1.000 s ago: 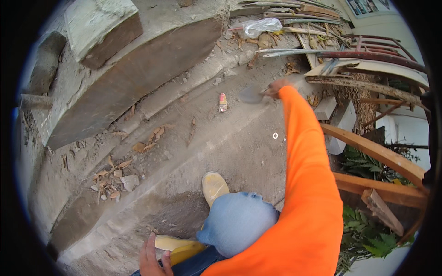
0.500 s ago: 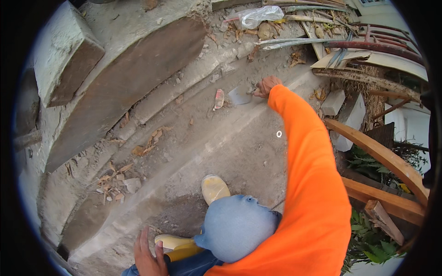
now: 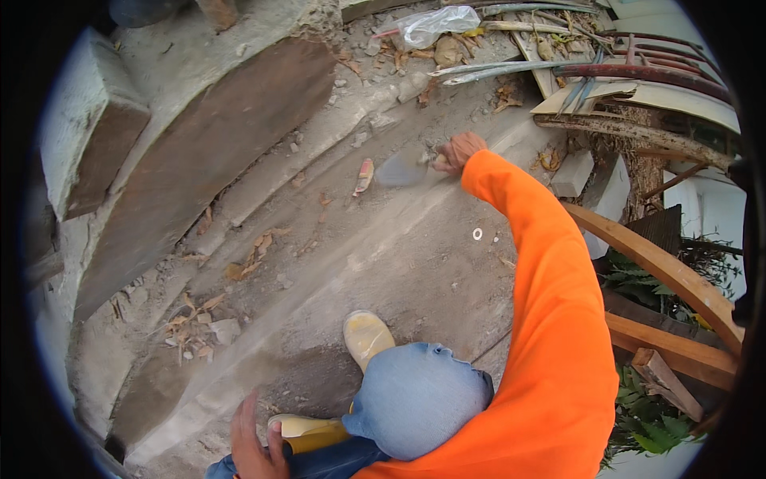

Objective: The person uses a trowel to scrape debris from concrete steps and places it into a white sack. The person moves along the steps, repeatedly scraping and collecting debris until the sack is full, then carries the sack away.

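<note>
My right hand (image 3: 460, 152), at the end of an orange sleeve, is closed around the handle of a trowel. The trowel's pale metal blade (image 3: 401, 168) is smeared by motion and points left, low over the dusty ground. A small red-and-white scrap (image 3: 364, 176) lies just left of the blade's tip, apart from it. At the lower left, my left hand (image 3: 254, 445) is held beside my leg with fingers apart and nothing in it.
Leaning concrete slabs (image 3: 215, 144) line the left. Dry leaves (image 3: 191, 327) and rubble lie along the ground. A clear plastic bag (image 3: 439, 26) and bamboo poles (image 3: 511, 70) lie at the far side. Wooden beams (image 3: 666, 275) and concrete blocks (image 3: 573, 174) stand right. A white ring (image 3: 477, 234) lies nearby.
The view has shifted slightly, moving the ground left in the picture. The trowel blade is more blurred now, still in my right hand. My left hand has stayed nearly still.
</note>
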Tool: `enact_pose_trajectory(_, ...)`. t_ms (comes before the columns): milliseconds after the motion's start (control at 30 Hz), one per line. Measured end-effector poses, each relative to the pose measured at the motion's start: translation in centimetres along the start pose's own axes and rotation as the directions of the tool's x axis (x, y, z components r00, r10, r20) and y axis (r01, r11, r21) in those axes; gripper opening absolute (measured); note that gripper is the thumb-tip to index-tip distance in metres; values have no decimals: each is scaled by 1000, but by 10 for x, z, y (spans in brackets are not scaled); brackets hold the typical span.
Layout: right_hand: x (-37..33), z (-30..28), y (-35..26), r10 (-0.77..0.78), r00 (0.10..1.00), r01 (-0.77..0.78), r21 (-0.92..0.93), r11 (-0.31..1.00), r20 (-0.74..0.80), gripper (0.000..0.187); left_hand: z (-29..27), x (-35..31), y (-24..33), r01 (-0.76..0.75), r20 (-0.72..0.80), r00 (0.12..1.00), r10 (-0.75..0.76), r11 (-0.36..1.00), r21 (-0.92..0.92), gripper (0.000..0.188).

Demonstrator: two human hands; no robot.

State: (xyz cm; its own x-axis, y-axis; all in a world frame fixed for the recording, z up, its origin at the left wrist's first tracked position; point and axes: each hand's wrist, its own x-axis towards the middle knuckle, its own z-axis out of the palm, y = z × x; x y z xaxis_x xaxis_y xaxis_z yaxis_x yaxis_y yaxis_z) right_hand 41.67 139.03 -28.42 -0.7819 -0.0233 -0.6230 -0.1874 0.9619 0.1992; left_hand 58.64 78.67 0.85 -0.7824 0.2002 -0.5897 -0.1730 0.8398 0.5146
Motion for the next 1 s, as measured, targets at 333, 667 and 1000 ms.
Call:
enact_pose_trajectory(333, 46, -13, -114, -154, 982, 134, 172, 976, 112, 67, 1, 7, 5, 71, 17, 997, -72, 996, 54, 54)
enact_pose_trajectory(667, 11, -15, -53, -16, 999, 7, 204, 979, 42, 63, -7, -19, -13, 145, 74, 986, -148, 988, 48, 57)
enact_pose_trajectory(1000, -5, -8, -53, -192, 968, 205, -69, 976, 159, 63, -6, -31, -14, 102, 29, 994, -103, 995, 14, 58)
